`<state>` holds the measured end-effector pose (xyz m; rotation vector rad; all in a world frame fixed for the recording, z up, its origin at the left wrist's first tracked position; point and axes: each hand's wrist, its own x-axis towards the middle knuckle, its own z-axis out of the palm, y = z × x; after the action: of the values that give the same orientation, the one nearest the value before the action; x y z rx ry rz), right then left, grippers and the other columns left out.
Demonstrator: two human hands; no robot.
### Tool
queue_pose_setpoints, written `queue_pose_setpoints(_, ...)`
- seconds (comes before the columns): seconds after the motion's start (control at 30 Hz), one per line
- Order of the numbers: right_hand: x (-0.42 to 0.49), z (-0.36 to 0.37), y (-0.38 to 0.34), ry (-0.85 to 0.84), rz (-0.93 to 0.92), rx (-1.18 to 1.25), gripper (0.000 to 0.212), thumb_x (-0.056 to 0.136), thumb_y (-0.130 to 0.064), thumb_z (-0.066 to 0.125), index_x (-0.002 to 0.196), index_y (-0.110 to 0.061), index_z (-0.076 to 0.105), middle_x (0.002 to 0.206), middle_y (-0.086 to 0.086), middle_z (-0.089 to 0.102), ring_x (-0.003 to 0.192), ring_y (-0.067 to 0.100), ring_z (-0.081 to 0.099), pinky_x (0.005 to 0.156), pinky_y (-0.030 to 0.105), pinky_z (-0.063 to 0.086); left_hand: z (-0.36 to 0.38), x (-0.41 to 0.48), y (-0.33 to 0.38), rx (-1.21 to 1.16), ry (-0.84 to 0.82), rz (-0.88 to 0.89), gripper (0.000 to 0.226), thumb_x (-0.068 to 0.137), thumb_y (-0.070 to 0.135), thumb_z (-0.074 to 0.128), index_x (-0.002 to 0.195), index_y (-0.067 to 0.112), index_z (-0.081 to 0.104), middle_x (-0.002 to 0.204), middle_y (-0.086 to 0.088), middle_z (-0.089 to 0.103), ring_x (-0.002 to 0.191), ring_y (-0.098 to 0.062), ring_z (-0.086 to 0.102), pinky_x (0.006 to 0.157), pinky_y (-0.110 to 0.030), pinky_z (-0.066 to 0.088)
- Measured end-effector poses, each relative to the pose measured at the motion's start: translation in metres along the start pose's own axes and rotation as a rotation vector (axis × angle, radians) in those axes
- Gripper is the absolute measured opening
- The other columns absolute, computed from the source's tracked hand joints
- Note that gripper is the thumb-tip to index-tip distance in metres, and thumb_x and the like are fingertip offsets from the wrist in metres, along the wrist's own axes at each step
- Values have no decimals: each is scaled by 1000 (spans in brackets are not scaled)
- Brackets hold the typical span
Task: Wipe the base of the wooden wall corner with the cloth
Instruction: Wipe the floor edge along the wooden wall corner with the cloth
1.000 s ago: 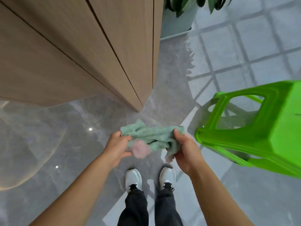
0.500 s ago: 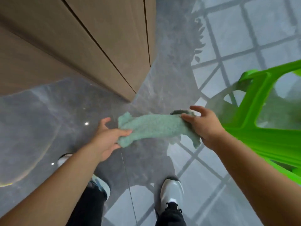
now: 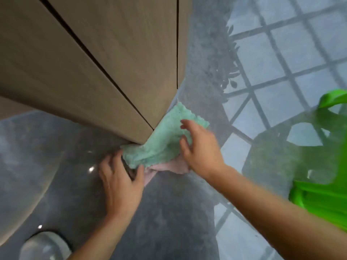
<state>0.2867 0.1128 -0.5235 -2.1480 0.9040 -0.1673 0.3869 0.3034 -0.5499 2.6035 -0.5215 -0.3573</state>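
Head view. Cloth [image 3: 159, 139]: green, wrapped round the foot of the wooden wall corner [image 3: 144, 117], touching the floor [image 3: 56, 147]. Left hand [image 3: 122, 182]: pinching its lower edge. Right hand [image 3: 199, 149]: fingers spread, pressing flat, gripping nothing. We should press both faces and drag along the base.

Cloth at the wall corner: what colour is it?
Mint green on top, with a pale pink underside showing below; the cloth shows in the head view.
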Motion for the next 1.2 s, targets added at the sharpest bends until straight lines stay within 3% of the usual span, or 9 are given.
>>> queue_pose_setpoints(0.1,-22,52,7,-277,-175,-271,64,98,-35,37,152,-7,19,162,16,17,149,31,12,122,44,15,27,-25,11,164,-96,368,63,76,36,60,133,13,46,141,-16,43,127,-36,43,103,-48,38)
queue_pose_setpoints(0.2,12,61,29,-250,-170,-486,65,102,-43,19,154,-10,-1,163,9,-10,149,25,-15,123,44,-2,54,-28,30,311,-210,464,76,80,41,55,146,8,37,153,-14,39,142,-33,35,112,-52,33)
queue_pose_setpoints(0.37,79,26,59,-211,-261,-719,69,98,-52,9,153,-12,4,165,8,4,151,25,-6,123,47,1,82,7,85,301,-231,364,82,90,58,37,152,6,20,160,-10,26,145,-26,30,117,-46,28)
queue_pose_setpoints(0.5,62,46,44,-144,-134,-616,70,98,-53,15,154,-14,3,164,10,-2,150,29,-10,122,52,0,73,-3,58,418,-274,395,85,91,66,27,154,12,13,163,-7,16,150,-24,17,119,-47,20)
queue_pose_setpoints(0.67,10,63,31,-329,-259,-586,75,96,-65,11,154,-18,6,163,11,-8,148,31,-18,121,52,-5,43,-28,-3,488,-355,428,84,88,69,31,150,13,32,156,-7,37,137,-28,43,111,-48,31)
queue_pose_setpoints(0.8,60,15,67,-377,-423,-743,75,93,-65,11,153,-20,15,164,12,3,150,29,-10,122,46,-2,55,-13,23,488,-398,478,90,83,75,29,151,16,27,160,-10,27,132,-33,47,104,-54,39)
queue_pose_setpoints(0.9,118,-15,84,-302,-271,-804,78,89,-68,6,154,-25,9,164,10,-4,149,29,-13,121,45,-4,88,19,82,423,-402,483,91,81,77,10,153,25,-6,164,-5,-13,149,-31,10,117,-56,8)
queue_pose_setpoints(0.97,140,-17,85,-296,-185,-807,76,90,-68,5,154,-26,5,164,9,-10,149,30,-16,121,47,-5,100,41,103,417,-431,443,87,82,76,5,150,28,-18,162,-3,-23,150,-30,-4,117,-54,-6)
queue_pose_setpoints(1.2,44,28,53,-357,-210,-713,77,91,-66,8,153,-22,0,161,17,-19,145,39,-24,119,56,-8,54,-26,18,457,-444,508,84,86,74,26,154,26,15,164,-9,13,138,-36,35,115,-56,22)
